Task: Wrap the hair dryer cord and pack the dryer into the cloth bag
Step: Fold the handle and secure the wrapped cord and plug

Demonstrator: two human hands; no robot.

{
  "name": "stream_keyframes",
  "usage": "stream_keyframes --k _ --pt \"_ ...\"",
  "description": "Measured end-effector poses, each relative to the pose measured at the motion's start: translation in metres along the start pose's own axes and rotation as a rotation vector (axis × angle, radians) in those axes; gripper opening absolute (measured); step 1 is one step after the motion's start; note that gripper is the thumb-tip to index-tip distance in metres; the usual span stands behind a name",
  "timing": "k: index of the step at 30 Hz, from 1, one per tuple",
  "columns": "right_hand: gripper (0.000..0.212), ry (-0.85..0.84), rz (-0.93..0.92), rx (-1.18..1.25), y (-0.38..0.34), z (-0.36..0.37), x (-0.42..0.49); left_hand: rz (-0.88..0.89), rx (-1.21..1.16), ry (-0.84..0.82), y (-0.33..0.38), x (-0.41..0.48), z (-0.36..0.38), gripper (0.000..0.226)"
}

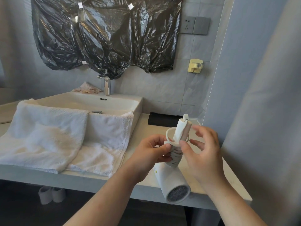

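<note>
A white hair dryer (173, 181) is held over the counter's front edge, its meshed rear end pointing toward me and its handle (181, 129) tilted up and away. The white cord (175, 154) is coiled in several turns round the lower handle, with one loose loop (169, 132) standing out to the left. My left hand (152, 154) grips the wound part of the handle from the left. My right hand (202, 152) is at the handle's right side, thumb and forefinger pinching the cord, the other fingers spread. A dark cloth bag (161, 120) lies on the counter behind.
A white basin (138, 103) with a chrome tap (106, 85) stands at the left, white towels (53, 136) draped over its front. A grey wall closes in at the right. A socket (194, 25) and a yellow hook (195, 66) are on the tiled wall. Slippers (50, 194) lie under the counter.
</note>
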State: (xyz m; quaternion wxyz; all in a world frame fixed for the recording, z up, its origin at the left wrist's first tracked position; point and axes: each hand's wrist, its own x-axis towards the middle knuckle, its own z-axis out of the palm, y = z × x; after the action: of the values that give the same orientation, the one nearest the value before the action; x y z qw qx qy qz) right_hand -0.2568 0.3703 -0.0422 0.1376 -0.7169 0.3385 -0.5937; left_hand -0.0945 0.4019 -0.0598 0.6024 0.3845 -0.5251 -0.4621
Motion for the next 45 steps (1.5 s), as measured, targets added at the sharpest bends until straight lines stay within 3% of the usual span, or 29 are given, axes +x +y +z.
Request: stream_keyframes --k 3,7,13,20,25,31,39,43,45 --pt "0.055 -0.177 0.381 0.359 -0.006 0.003 0.027 -0.005 -0.001 -0.005 -0.003 0.0 0.005 0.023" --pt "0.015 -0.261 0.416 0.421 0.0 0.007 0.046 -0.007 -0.026 0.004 -0.006 -0.001 0.006 0.033" --pt "0.015 -0.323 0.594 0.575 0.011 0.007 0.039 -0.058 -0.075 0.104 -0.026 -0.007 0.004 0.022" --pt "0.035 -0.391 0.528 0.555 0.021 0.006 0.036 -0.078 0.048 0.117 -0.037 -0.014 0.003 0.022" --pt "0.058 -0.669 0.39 0.415 0.03 0.003 0.034 -0.061 0.043 0.165 -0.038 -0.019 0.001 0.025" --pt "0.048 -0.669 0.367 0.399 0.034 0.003 0.035 -0.041 0.101 0.16 -0.041 -0.02 0.004 0.024" --pt "0.054 -0.574 0.519 0.708 0.043 0.013 0.024 -0.027 0.138 0.207 -0.045 -0.017 0.014 0.023" --pt "0.047 -0.634 0.616 1.032 0.041 0.023 0.011 -0.039 0.092 0.217 -0.046 -0.02 0.022 0.024" --pt "0.045 -0.65 0.608 1.064 0.042 0.026 0.009 -0.043 0.073 0.244 -0.047 -0.02 0.025 0.022"
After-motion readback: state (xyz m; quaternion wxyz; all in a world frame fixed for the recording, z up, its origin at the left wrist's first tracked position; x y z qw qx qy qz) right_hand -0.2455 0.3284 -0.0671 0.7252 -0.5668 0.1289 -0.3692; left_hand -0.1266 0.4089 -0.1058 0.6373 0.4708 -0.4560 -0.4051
